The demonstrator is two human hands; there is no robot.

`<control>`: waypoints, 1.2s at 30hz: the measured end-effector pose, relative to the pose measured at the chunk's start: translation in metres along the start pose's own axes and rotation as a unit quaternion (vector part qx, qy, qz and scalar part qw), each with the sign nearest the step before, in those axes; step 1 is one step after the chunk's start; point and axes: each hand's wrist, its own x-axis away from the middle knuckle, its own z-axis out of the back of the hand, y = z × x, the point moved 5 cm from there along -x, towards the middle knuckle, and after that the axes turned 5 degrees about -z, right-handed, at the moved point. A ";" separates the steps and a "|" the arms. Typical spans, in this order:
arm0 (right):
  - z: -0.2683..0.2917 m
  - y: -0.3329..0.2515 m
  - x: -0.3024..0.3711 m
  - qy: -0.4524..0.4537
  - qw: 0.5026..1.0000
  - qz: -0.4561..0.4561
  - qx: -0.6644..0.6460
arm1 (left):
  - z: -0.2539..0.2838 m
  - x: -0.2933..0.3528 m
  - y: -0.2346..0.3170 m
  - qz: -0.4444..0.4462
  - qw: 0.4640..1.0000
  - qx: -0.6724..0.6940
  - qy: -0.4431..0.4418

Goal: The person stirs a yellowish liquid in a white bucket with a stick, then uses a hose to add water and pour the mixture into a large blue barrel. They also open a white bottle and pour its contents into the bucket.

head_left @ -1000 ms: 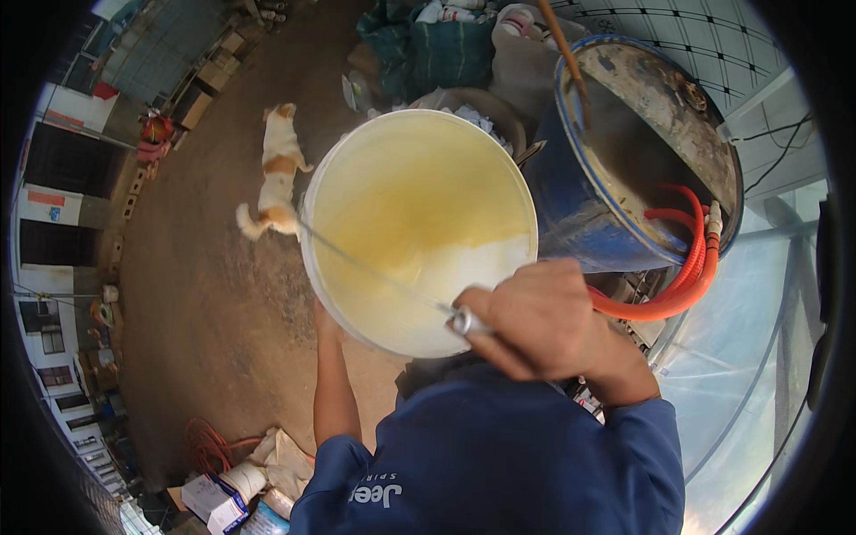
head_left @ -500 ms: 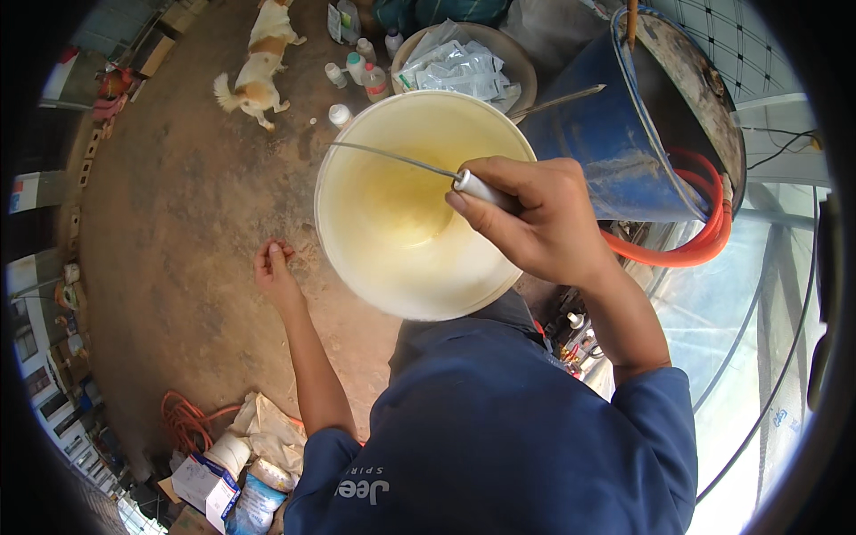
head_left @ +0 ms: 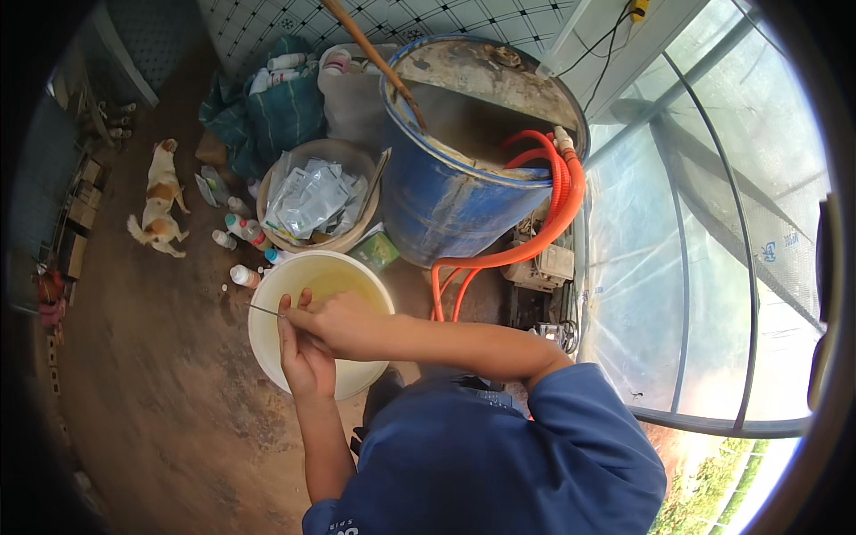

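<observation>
Item: one white bucket (head_left: 266,343), left of centre in the frame, in front of me, mouth facing up. Pale yellow contents (head_left: 343,283) inside; whether liquid or stain, and how deep, I cannot tell. Whether its base meets the floor is hidden from me.

Item: wire handle (head_left: 266,309), raised across the bucket's mouth; its middle is hidden by my hands.

Item: my right hand (head_left: 343,323), reaching in from the right, fingers seemingly curled closed on the handle.

Item: my left hand (head_left: 310,367), just below and against the right, fingers pointing up; whether they grip the wire I cannot tell.

Item: blue barrel (head_left: 446,214), upper centre, partly covered by a lid (head_left: 486,67), a stick (head_left: 370,58) leaning in its opening, orange hose (head_left: 526,254) over its rim.

Item: plastic packets (head_left: 316,201) in a basin, upper left of centre, lying loose.

Standing, by my judgement: done, the bucket carries something yellow and its handle is up, both hands at it. Left: the bucket is not emptied or set aside, and no hand is at the barrel or packets.
</observation>
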 end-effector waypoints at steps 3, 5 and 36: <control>0.082 0.041 0.035 0.123 0.991 0.023 0.042 | 0.024 -0.005 -0.024 0.036 0.994 -0.008 0.100; 0.172 0.101 0.069 0.248 0.959 -0.063 0.126 | 0.039 -0.001 -0.041 0.060 0.991 0.011 0.117; 0.336 0.299 0.248 0.299 0.785 -0.537 0.076 | 0.132 0.005 -0.129 0.091 0.951 -0.029 0.295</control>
